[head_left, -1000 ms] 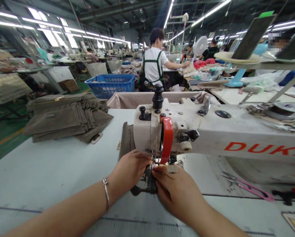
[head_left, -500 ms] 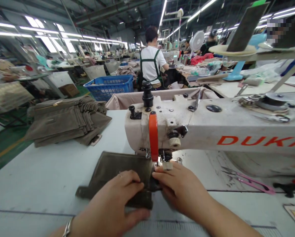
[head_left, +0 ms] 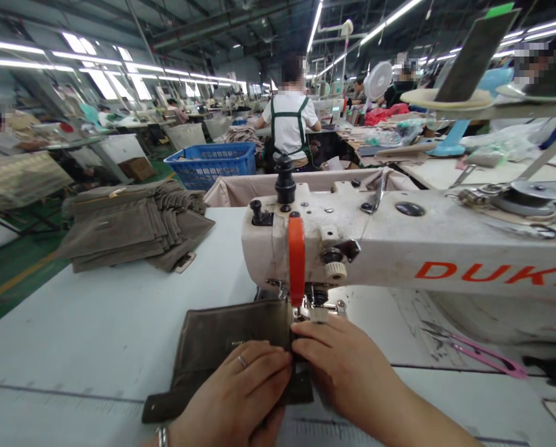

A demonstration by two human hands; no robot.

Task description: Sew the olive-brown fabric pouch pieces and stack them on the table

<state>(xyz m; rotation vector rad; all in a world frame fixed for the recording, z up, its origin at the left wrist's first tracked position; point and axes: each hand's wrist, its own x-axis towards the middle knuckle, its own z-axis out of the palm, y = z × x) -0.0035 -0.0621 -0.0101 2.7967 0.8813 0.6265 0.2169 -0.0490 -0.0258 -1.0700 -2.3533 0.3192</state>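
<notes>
Ok, my L hand [head_left: 243, 385] & R hand [head_left: 345, 360] on cloth [head_left: 229, 326], fingers narrow, can't tell if pinching; best fed w/o skew.

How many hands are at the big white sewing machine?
2. The left hand lies on the brown fabric piece; the right hand is by its right edge.

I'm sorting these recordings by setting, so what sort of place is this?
Probably a sewing factory floor: a sewing machine stands on the near table, a pile of grey-brown pieces, apparently fabric, lies to the left, and other people appear to be working beyond.
</notes>
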